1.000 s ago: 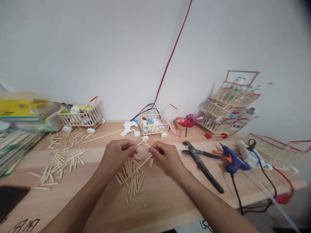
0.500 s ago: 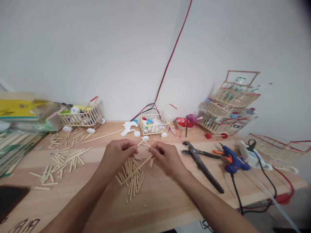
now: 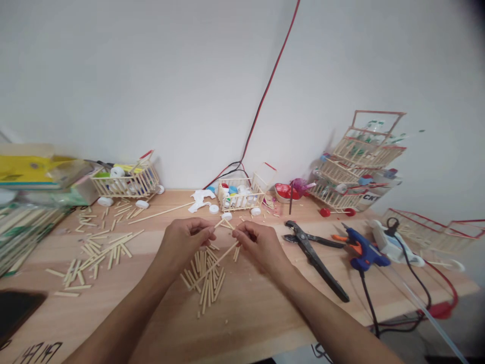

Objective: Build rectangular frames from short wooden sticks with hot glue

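My left hand (image 3: 186, 243) is closed, pinching one end of a thin wooden stick (image 3: 219, 223) between thumb and fingers. My right hand (image 3: 261, 243) is closed on another wooden stick (image 3: 229, 225); the two tips meet in a small peak between the hands. From beneath the right fingers a longer stick (image 3: 222, 259) slants down to the left, over a pile of short cut sticks (image 3: 206, 288) on the wooden table (image 3: 257, 323). Whether that longer stick joins the held ones is hidden by the fingers.
Small stick-built carts (image 3: 242, 201) stand along the wall, with a stacked group (image 3: 359, 156) at right. Pliers (image 3: 314, 258), a blue glue gun (image 3: 366, 250) and a power strip (image 3: 396, 245) lie right. More cut sticks (image 3: 91, 253) and a dark phone-like object (image 3: 17, 313) are left.
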A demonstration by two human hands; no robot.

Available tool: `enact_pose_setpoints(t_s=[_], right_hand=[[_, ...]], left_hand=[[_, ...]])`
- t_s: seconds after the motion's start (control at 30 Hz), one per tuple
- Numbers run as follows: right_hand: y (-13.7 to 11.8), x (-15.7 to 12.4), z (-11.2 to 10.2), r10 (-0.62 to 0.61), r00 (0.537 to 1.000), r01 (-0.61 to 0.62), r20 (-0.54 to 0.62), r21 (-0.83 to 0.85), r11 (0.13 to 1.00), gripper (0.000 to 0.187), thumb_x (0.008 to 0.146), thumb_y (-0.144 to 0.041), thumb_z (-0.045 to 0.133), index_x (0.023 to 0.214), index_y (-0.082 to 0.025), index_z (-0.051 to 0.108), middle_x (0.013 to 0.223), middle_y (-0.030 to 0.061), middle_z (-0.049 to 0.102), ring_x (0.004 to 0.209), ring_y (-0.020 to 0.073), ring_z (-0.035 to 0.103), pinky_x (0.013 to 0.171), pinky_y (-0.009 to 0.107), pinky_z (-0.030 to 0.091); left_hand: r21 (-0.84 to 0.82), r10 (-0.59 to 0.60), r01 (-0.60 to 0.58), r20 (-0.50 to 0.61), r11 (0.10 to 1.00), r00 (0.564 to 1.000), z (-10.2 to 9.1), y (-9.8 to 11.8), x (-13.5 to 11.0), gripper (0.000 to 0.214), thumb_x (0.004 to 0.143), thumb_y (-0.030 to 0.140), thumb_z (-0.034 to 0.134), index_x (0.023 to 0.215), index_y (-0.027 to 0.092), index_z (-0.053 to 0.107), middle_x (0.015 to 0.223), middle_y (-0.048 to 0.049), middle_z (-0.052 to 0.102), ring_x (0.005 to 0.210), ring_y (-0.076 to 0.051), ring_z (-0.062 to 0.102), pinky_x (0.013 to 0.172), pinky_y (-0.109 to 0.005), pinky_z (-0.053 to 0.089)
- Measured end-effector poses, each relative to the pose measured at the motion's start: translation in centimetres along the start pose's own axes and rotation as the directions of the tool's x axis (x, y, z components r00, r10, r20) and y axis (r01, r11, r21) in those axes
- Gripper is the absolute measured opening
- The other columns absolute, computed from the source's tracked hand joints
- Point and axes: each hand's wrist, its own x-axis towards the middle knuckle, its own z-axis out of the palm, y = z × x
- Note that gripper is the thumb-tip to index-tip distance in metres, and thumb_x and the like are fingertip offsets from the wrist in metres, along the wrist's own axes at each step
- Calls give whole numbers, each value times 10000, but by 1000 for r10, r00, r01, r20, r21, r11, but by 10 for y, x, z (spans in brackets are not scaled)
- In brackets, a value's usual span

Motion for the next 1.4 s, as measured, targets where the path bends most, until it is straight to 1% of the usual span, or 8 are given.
enact_pose_setpoints(t_s=[0.2, 0.33, 0.5, 0.6, 0.7, 1.0, 1.1, 1.4], right_hand=[[1, 1, 0, 9, 1000, -9, -6, 5, 1000, 187, 856, -285, 563, 727, -173, 639, 616, -18, 622, 552, 98, 499, 525, 193, 336], [3, 1, 1, 10, 1000, -10, -3, 11, 1000, 199, 861, -291, 555, 719, -177, 633, 621, -16, 621, 563, 102, 510, 530, 196, 338], [2, 1, -2, 6, 1000, -6, -21, 12, 1000, 209, 864, -306, 546, 727, -176, 635, 627, -8, 618, 574, 112, 528, 546, 201, 364], [3, 3, -6, 31, 998, -30, -49, 13, 999, 218, 861, -328, 551, 738, -171, 639, 608, -8, 601, 559, 116, 533, 533, 206, 365], [6, 6, -13, 38, 996, -36, -84, 25, 999, 233, 864, -348, 545, 749, -168, 640, 626, -4, 615, 569, 118, 542, 544, 208, 371], [14, 14, -30, 17, 977, -23, -211, -24, 999, 296, 857, -386, 532, 695, -156, 625, 581, -6, 568, 538, 114, 484, 513, 214, 341], [13, 14, -33, 20, 970, -26, -241, -23, 999, 295, 857, -388, 535, 688, -161, 617, 569, -13, 554, 516, 110, 462, 504, 218, 332], [20, 17, -34, 40, 961, -47, -272, -21, 999, 290, 854, -397, 544, 696, -163, 614, 562, -21, 509, 536, 115, 448, 521, 229, 322]], left_hand=[[23, 25, -25, 2, 999, 1000, -1, -3, 3, 290, 781, 419, 575, 686, 184, 716, 670, -24, 727, 588, -152, 654, 568, -241, 513], [11, 21, -21, 2, 1000, 1000, -3, -9, 5, 335, 813, 442, 533, 830, 174, 734, 741, -38, 746, 661, -181, 681, 593, -272, 531], [-41, 73, -77, -100, 996, 992, -7, -11, 7, 375, 822, 446, 523, 907, 143, 728, 831, -75, 753, 717, -195, 686, 637, -304, 539], [-115, 69, -91, -179, 989, 981, -10, -10, 8, 383, 814, 451, 534, 920, 137, 725, 834, -81, 753, 759, -199, 690, 664, -309, 543], [-130, 72, -103, -218, 986, 973, -13, -10, 8, 392, 802, 471, 546, 916, 141, 725, 856, -81, 753, 791, -209, 689, 679, -320, 550], [-108, 96, -123, -228, 986, 969, -16, -12, 10, 388, 809, 472, 548, 927, 147, 724, 896, -88, 749, 832, -209, 681, 689, -308, 548], [-66, 89, -107, -230, 992, 969, -16, -11, 10, 348, 802, 445, 554, 913, 167, 730, 910, -66, 746, 776, -188, 672, 665, -289, 541], [87, 129, -118, -123, 989, 984, -20, -16, 11, 342, 770, 483, 576, 812, 183, 736, 702, -18, 696, 589, -144, 570, 556, -243, 454]])
